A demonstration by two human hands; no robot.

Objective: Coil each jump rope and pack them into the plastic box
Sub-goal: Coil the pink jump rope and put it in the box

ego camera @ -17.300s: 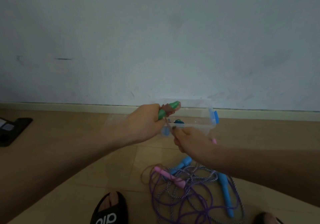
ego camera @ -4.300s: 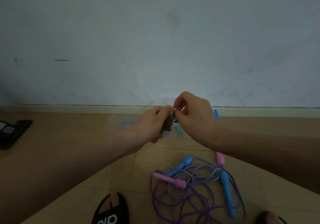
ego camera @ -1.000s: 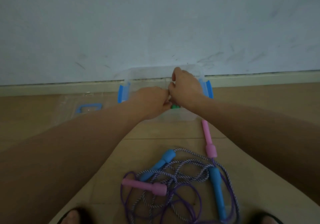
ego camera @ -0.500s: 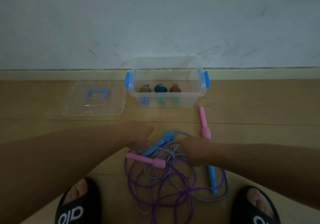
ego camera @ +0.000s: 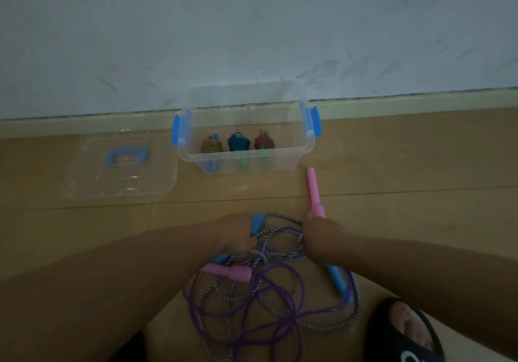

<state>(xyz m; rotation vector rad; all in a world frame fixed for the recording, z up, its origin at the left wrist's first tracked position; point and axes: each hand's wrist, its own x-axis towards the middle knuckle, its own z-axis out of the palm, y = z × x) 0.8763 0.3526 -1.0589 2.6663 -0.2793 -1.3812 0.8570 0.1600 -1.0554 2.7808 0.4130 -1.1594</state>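
I saw my left hand (ego camera: 236,233) curled round a blue handle (ego camera: 256,223) of the striped rope (ego camera: 283,238), tangled with a purple rope (ego camera: 280,300) on the floor near the clear box (ego camera: 246,160), which held three coiled ropes. My right hand (ego camera: 319,235) lay on the tangle; I couldn't tell its grip.

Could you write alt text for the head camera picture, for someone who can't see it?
Two hands, left and right, reach into tangled jump ropes on a wooden floor. Beyond, an open clear box holds three coiled ropes; its lid lies beside it.
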